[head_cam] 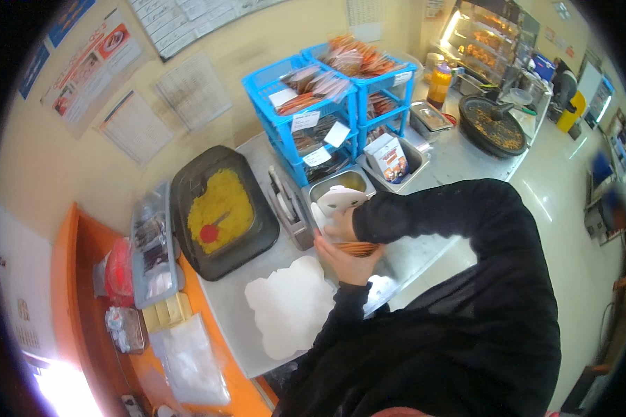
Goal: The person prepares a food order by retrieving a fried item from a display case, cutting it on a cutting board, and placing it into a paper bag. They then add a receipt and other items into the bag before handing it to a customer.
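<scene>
A paper takeaway box (339, 199) with a white inside and orange-brown printed outside stands open over the steel counter, its flaps up. My left hand (348, 262) grips the near side of this box, fingers along its wall. Inside the opening is my right hand (340, 228), blurred and partly hidden by its black sleeve; whether it holds anything is not visible. Just beyond the box sits a steel pan (362, 180) with something yellowish in it. White unfolded cartons (289, 307) lie flat on the counter to the left of my left hand.
A dark tray (268, 237) of yellow rice with a red scoop stands left. Blue tiered baskets (302, 125) of packets rise behind, beside a steel container (420, 169) holding a printed carton. Farther right are a sauce bottle (439, 86), a stone mortar (493, 125) and another person (564, 86).
</scene>
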`<action>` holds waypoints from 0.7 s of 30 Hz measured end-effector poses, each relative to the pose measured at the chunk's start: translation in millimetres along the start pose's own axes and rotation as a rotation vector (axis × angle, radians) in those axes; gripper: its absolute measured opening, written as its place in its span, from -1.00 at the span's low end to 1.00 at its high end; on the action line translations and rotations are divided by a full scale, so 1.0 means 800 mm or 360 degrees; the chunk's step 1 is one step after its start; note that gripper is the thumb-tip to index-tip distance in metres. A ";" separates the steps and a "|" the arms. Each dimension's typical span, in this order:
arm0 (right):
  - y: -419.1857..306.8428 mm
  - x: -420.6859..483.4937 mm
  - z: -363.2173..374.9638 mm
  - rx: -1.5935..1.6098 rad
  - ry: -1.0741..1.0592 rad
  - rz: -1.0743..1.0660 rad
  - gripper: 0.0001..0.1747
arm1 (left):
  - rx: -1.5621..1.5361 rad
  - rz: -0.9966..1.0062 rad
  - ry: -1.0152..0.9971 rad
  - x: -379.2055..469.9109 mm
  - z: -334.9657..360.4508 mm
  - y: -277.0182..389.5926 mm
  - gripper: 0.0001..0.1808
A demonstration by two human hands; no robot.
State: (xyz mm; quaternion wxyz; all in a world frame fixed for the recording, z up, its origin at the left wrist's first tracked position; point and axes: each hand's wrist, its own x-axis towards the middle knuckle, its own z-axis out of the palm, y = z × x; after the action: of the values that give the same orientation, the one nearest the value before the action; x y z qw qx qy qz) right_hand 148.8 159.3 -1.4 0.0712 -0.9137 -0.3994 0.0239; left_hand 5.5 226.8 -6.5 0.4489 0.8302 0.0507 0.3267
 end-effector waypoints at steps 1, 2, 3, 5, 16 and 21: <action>-0.004 -0.003 -0.009 0.0043 0.0006 0.0027 -0.70 | 0.0078 -0.0027 -0.0015 -0.003 0.006 -0.002 0.49; -0.008 -0.006 -0.018 0.0078 0.0009 0.0061 -0.69 | -0.0022 -0.0034 -0.0004 -0.002 0.008 -0.007 0.45; -0.012 -0.009 -0.025 0.0126 0.0019 0.0095 -0.68 | -0.0141 -0.0014 -0.0061 0.000 0.007 -0.012 0.42; -0.018 -0.015 -0.033 0.0231 0.0049 0.0170 -0.66 | -0.0232 0.0029 -0.0033 0.005 0.008 -0.016 0.29; -0.057 -0.059 -0.119 0.0005 0.0217 -0.0221 -0.74 | -0.0167 0.0284 0.0134 0.015 0.002 -0.012 0.23; -0.027 -0.158 -0.129 0.1180 0.1327 -0.0108 -0.16 | -0.0447 0.0029 0.0028 0.001 0.009 -0.041 0.29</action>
State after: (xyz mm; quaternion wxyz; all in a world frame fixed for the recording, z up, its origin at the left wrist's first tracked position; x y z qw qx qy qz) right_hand 57.4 69.6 102.2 0.5403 -0.7464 -0.3315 -0.2029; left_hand 17.3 241.4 -34.3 0.5572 0.7568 0.0010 0.3418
